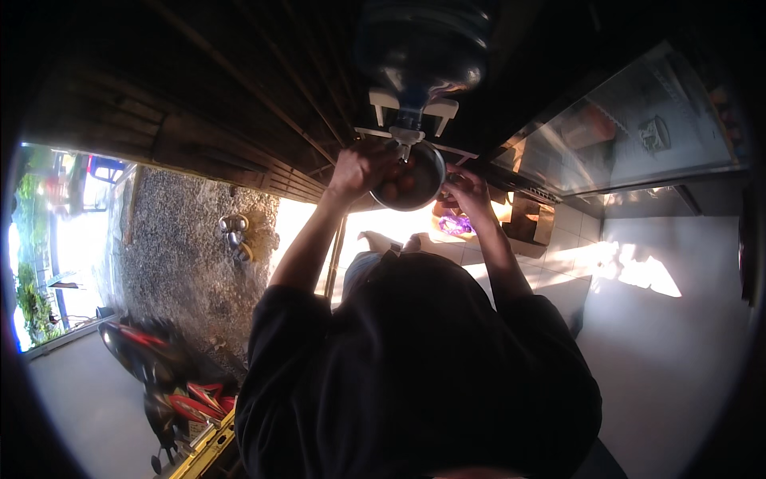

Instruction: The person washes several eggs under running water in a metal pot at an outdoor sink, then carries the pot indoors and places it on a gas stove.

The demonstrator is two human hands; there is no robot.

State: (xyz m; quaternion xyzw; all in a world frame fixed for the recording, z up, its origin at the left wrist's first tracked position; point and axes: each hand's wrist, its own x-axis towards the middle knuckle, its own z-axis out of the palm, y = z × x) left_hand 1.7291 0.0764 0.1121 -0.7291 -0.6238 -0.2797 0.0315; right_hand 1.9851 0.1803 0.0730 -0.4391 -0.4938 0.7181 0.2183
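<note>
A round metal pot (428, 194) with several brown eggs (400, 182) in it is right below the tap (408, 139) of a large blue water bottle (425, 54), which rests on a white stand (441, 108). My left hand (362, 169) is at the tap and the pot's left rim; its fingertips are partly hidden in shadow. On the other side, my right hand (465, 190) is at the pot's right edge with bent fingers. Whether it grips the pot or a handle there is too dark to tell.
Dark wooden slats (221, 152) run along the upper left. To the right stands a glass display case (628, 129). Cardboard boxes (529, 224) and a purple plastic bag (456, 224) lie on the tiled floor. Footwear (235, 236) is on rough ground at left, near a motorcycle (149, 353).
</note>
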